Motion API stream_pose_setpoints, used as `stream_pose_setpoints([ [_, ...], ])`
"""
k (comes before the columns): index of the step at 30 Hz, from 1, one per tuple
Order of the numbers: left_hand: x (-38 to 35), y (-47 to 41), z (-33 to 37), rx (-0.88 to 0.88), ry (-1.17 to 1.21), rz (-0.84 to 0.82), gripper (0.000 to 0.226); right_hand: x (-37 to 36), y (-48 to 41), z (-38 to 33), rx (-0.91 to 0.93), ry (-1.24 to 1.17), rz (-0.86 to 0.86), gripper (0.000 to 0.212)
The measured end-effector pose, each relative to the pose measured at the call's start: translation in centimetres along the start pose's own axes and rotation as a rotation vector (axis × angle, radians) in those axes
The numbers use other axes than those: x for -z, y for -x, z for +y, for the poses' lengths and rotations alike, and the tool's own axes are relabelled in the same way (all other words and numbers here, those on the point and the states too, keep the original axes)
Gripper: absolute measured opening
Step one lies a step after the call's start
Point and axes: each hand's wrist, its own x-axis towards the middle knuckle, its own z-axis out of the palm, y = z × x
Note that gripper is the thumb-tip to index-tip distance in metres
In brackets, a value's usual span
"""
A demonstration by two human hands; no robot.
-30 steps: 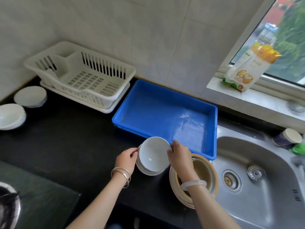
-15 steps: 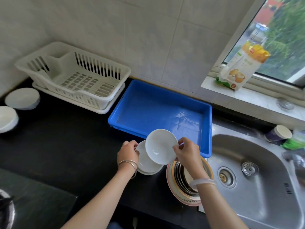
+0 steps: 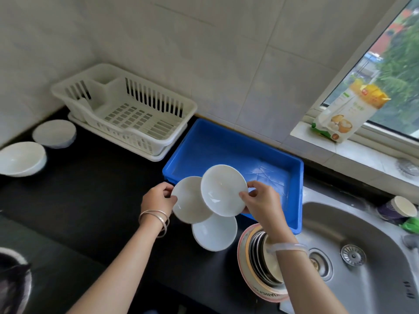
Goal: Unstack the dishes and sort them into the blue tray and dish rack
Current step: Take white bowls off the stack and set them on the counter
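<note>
On the black tabletop [image 3: 90, 189], well to the left of the rectangular blue plastic tray [image 3: 217, 148], a white ceramic bowl [image 3: 21, 158] sits upright with a round white upturned dish [image 3: 54, 133] just behind it. The slotted white plastic dish rack [image 3: 136, 114] stands just left of the tray, against the tiled wall. In front of the tray's near-left corner the left hand [image 3: 158, 198], silver bangles on its wrist, has its grip curled round the left rim of a shallow white bowl [image 3: 189, 200], held tilted. Overlapping that bowl on its right, over the tray's near wall, a second shallow white bowl [image 3: 223, 190] tilts toward the camera, and the right hand [image 3: 260, 200] has its grip pinched on this bowl's right rim. A third white bowl [image 3: 214, 233] shows below the two, in front of the tray; whether it rests on the tabletop or hangs under the left-hand bowl cannot be told. Just in front of the tray's near-right corner, partly behind the right forearm, lies a pink-rimmed round plate [image 3: 243, 261] carrying a stack of metal dishes [image 3: 257, 261]. The stainless steel sink [image 3: 374, 268] lies right of the tray, and a yellow-topped food packet [image 3: 349, 109] leans on the window ledge behind it.
</note>
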Motion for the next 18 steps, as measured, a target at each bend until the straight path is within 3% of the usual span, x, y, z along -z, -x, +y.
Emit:
stream_pose_setpoints([
  [12,12.5,-3.7,-7.7,0.277,0.389,0.338,0.02,-13.3,-4.3,-7.8,0.086,0.012,-0.304,0.011],
  [18,16.8,-6.0,-12.1,0.366,0.496,0.522,0.019,-21.9,-6.4,-11.3,0.039,-0.068,-0.442,0.011],
])
